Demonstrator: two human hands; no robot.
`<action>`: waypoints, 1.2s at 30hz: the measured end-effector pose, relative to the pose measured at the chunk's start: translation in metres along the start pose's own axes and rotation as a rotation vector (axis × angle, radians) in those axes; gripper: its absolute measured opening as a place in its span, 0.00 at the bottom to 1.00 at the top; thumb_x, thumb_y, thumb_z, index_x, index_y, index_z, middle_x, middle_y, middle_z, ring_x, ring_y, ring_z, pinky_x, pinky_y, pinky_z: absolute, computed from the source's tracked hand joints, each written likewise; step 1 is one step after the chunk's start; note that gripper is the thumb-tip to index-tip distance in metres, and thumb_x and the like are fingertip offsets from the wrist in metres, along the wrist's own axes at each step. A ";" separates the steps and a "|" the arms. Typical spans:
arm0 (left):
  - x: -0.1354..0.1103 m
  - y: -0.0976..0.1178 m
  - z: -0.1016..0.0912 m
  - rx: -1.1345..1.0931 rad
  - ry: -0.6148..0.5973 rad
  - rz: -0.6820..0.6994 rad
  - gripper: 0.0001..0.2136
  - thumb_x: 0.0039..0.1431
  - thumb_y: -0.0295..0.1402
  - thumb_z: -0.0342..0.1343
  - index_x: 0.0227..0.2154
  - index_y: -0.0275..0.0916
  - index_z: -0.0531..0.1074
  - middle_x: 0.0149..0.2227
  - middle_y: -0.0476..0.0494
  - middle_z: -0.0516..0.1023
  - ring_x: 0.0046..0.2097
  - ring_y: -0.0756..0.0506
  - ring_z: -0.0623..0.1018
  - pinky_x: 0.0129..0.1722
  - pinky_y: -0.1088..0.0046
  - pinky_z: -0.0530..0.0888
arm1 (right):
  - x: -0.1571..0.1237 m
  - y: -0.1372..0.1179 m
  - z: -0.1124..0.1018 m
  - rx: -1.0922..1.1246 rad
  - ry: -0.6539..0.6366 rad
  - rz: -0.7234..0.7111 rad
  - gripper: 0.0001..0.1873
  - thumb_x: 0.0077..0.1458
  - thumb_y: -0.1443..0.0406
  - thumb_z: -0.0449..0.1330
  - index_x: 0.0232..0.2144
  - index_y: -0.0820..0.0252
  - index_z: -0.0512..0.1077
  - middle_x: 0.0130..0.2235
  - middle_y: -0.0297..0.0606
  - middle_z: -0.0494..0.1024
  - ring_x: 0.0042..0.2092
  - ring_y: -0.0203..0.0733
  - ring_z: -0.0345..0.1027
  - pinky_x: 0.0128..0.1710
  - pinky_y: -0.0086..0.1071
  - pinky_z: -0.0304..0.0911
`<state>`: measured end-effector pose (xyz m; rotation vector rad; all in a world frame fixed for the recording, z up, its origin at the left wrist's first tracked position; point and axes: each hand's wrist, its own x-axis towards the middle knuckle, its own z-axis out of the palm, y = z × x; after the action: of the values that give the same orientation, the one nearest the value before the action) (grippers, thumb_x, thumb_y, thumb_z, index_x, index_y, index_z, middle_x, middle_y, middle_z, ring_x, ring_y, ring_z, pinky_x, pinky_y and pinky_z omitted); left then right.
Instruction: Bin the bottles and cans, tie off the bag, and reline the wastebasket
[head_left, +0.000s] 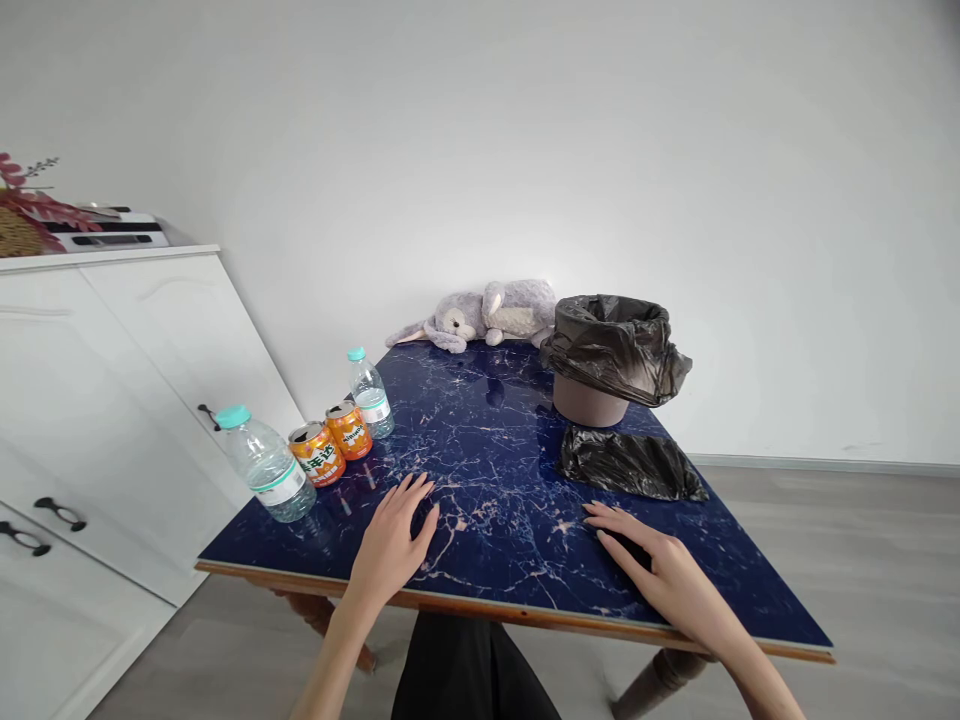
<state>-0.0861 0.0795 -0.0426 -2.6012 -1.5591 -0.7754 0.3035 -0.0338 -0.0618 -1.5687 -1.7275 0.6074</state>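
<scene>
My left hand [394, 535] rests open on the blue marbled table [487, 480], fingers stretched forward and thumb apart. To its left stand two orange soda cans, a nearer can [318, 456] and a farther can [349, 431]. Two clear plastic bottles with teal caps flank them: a near bottle [268, 470] and a far bottle [370, 395]. My right hand [649, 560] lies open near the front right, holding nothing. Just beyond it is a folded black plastic bag [630, 463]. Behind that bag stands a trash bin [589, 400] lined with a black bag [611, 345].
A grey plush rabbit [487, 312] lies at the table's far end against the wall. On the left is a white cabinet [142, 370] with dark handles, bearing a plant [45, 210] and a white box-like item [120, 238]. The table's wooden front edge [525, 612] is close to me.
</scene>
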 end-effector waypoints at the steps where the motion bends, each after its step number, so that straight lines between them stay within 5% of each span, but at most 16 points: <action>1: 0.000 0.000 0.000 -0.002 0.007 0.005 0.21 0.75 0.45 0.49 0.64 0.44 0.72 0.68 0.43 0.74 0.71 0.36 0.70 0.71 0.48 0.68 | 0.000 0.000 0.000 0.002 0.000 -0.001 0.22 0.72 0.48 0.54 0.60 0.43 0.77 0.68 0.30 0.73 0.72 0.55 0.62 0.72 0.53 0.60; 36: 0.000 0.003 -0.003 -0.017 0.005 0.003 0.21 0.75 0.46 0.49 0.64 0.45 0.73 0.68 0.43 0.74 0.71 0.36 0.70 0.71 0.48 0.68 | 0.000 -0.004 -0.001 0.016 0.007 0.002 0.22 0.72 0.48 0.54 0.57 0.44 0.79 0.67 0.32 0.74 0.72 0.55 0.63 0.72 0.52 0.61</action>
<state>-0.0850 0.0771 -0.0394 -2.6101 -1.5543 -0.7980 0.3017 -0.0343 -0.0585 -1.5600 -1.7121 0.6149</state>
